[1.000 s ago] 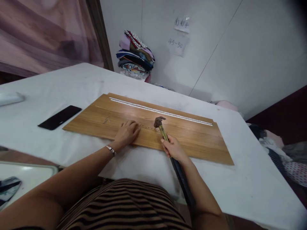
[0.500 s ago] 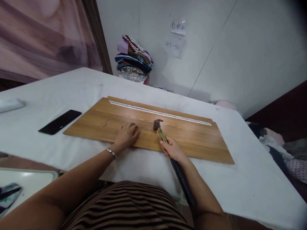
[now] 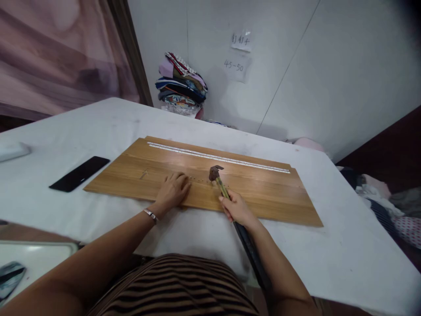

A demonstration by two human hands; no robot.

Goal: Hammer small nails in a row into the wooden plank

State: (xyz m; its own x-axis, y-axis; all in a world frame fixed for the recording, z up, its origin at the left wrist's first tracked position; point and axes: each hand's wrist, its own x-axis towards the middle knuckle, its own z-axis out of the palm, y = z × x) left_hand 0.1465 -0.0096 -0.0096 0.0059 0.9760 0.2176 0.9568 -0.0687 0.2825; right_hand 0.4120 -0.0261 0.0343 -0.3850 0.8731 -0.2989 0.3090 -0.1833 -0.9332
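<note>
A wood-grain board (image 3: 263, 193) lies on the white-covered table. My left hand (image 3: 173, 188) rests at its front edge, fingers bent together on top; the thumb is hidden, seemingly at the edge. In my right hand (image 3: 238, 207) is a claw hammer (image 3: 223, 188), gripped partway along its handle, the dark end running back along my forearm. The rusty head is over the board, right of my left hand; whether it touches cannot be made out. A row of small nails (image 3: 198, 180) runs between hand and hammer head. Several loose nails (image 3: 144, 174) lie further left.
Two white strips (image 3: 217, 157) run along the board's far side. A black phone (image 3: 80, 174) lies left of the board, a white object (image 3: 13, 151) beyond it. Folded clothes (image 3: 181, 85) are stacked by the wall; more cloth (image 3: 381, 197) is at right. A pale tray-like surface (image 3: 39, 248) stands lower left.
The view has shifted slightly, so the table sits a little lower in it. Both hands and the hammer keep nearly the same places over the board.
</note>
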